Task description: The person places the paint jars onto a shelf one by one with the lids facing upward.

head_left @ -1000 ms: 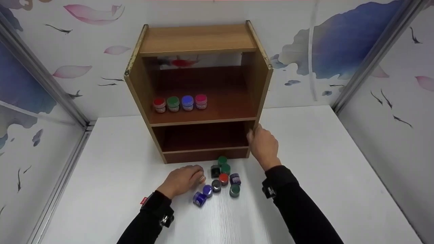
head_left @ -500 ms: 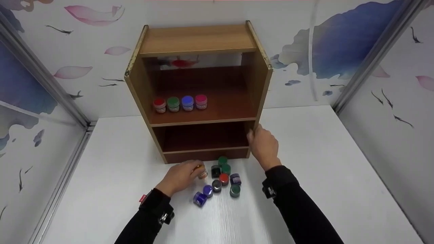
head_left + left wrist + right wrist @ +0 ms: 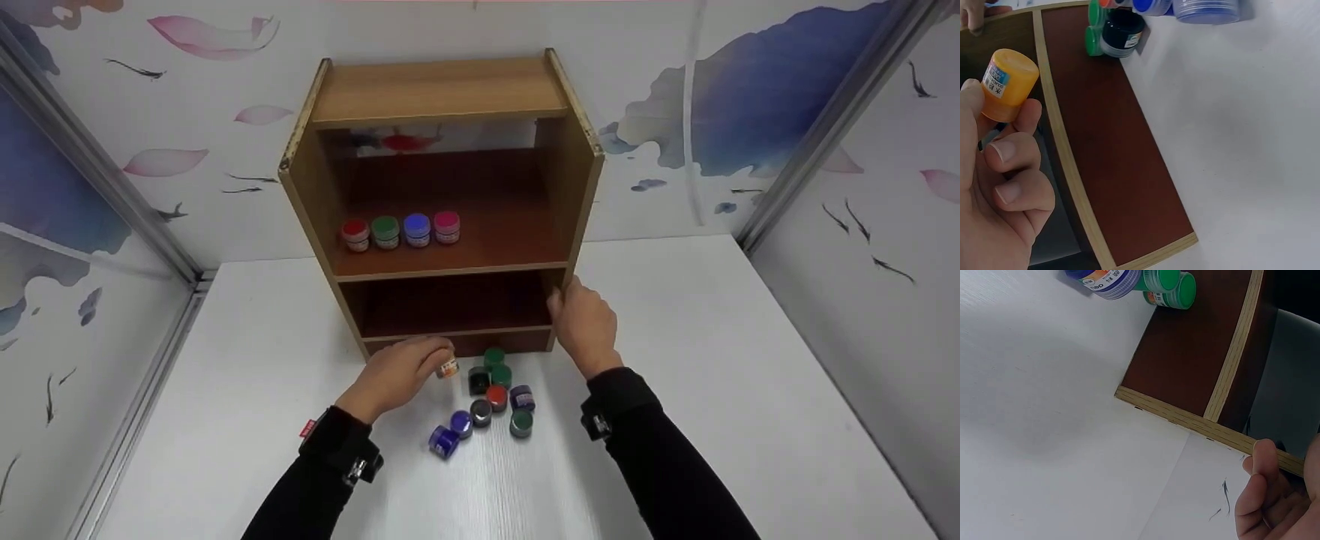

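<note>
My left hand (image 3: 395,375) pinches a small orange paint jar (image 3: 1012,81) between thumb and fingers, held in front of the wooden shelf's (image 3: 442,88) bottom board. The jar is tilted, its label partly showing in the left wrist view. My right hand (image 3: 587,326) grips the front edge of the shelf's right side panel, thumb inside and fingers outside. Below the shelf lie loose paint jars, among them a black jar (image 3: 478,381), a red-lidded jar (image 3: 496,397) and a tipped dark blue jar (image 3: 443,442).
On the middle board stands a row of a red jar (image 3: 355,235), a green jar (image 3: 385,232), a blue jar (image 3: 417,229) and a pink jar (image 3: 447,227). The white table (image 3: 690,360) is bounded by patterned wall panels (image 3: 847,225).
My left hand has lifted the orange jar off the table and carried it up and away from me toward the shelf. The right hand keeps its grip on the side panel.
</note>
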`<state>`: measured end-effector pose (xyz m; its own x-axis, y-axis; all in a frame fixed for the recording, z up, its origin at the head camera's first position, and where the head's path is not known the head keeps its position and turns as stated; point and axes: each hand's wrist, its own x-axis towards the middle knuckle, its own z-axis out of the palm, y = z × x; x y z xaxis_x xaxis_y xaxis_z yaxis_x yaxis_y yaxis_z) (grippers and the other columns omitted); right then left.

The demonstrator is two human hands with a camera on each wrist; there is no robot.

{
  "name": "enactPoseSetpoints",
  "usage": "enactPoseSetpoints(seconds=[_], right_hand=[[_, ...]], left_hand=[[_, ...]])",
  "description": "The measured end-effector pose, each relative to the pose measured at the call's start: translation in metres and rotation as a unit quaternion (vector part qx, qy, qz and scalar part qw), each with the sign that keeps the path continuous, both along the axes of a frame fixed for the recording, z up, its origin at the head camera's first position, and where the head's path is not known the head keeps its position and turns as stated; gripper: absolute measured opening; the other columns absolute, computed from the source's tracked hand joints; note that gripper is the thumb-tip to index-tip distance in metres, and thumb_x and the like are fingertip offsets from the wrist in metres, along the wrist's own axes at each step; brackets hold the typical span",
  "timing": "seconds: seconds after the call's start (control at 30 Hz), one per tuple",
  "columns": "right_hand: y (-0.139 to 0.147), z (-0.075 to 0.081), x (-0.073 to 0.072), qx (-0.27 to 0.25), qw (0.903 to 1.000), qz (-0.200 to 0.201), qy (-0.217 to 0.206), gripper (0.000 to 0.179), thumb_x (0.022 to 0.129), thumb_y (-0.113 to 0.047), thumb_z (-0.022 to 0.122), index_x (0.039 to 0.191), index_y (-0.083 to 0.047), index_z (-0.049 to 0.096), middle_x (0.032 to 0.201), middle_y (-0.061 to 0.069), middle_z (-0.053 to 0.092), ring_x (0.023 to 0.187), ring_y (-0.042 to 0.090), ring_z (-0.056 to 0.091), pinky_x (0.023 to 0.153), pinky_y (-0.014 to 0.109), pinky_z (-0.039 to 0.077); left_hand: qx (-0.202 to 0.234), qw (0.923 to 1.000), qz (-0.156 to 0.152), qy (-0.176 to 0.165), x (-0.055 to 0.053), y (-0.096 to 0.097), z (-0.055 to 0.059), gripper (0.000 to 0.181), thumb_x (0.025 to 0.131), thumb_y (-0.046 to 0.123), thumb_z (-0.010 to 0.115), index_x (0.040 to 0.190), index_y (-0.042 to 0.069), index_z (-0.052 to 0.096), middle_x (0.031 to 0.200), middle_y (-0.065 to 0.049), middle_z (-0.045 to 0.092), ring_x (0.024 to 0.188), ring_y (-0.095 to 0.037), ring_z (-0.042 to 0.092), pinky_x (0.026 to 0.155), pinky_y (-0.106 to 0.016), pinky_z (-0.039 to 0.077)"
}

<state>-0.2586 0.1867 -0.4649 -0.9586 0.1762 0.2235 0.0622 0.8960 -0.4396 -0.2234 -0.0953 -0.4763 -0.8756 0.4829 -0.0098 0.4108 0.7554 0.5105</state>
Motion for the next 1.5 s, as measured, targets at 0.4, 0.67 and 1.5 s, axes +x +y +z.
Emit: enactPoseSetpoints(seconds=[0.4, 0.67, 1.5], right_hand=[[0.002, -0.001, -0.001, 0.001, 1.0000, -0.002, -0.008, 0.034, 0.101, -0.029, 0.046, 0.107, 0.001, 0.062, 0.084, 0.019, 0.072, 0.073, 0.032, 0.071, 0.058, 0.045, 0.053], [0.003, -0.001, 0.001, 0.017, 0.9999, 0.002, 0.004, 0.029, 0.101, -0.027, 0.048, 0.093, -0.001, 0.059, 0.074, 0.017, 0.069, 0.063, 0.031, 0.068, 0.052, 0.043, 0.052], [-0.001, 0.001, 0.000, -0.007, 1.0000, -0.006, -0.002, 0.031, 0.100, -0.028, 0.049, 0.102, 0.000, 0.062, 0.081, 0.017, 0.071, 0.068, 0.030, 0.069, 0.056, 0.044, 0.052]], left_hand=[[-0.007, 0.9996, -0.010, 0.027, -0.003, 0.010, 0.038, 0.039, 0.103, 0.048, 0.039, 0.127, 0.027, 0.062, 0.107, 0.008, 0.066, 0.099, -0.012, 0.062, 0.099, -0.042, 0.049], [-0.011, 0.9952, -0.044, 0.087, -0.002, 0.023, 0.074, 0.036, 0.103, 0.046, 0.040, 0.126, 0.028, 0.061, 0.100, 0.007, 0.063, 0.088, -0.010, 0.058, 0.091, -0.036, 0.052], [-0.048, 0.9865, -0.028, 0.154, -0.047, 0.055, 0.153, 0.042, 0.104, 0.043, 0.035, 0.139, 0.025, 0.051, 0.118, -0.001, 0.060, 0.082, -0.019, 0.055, 0.075, -0.034, 0.051]])
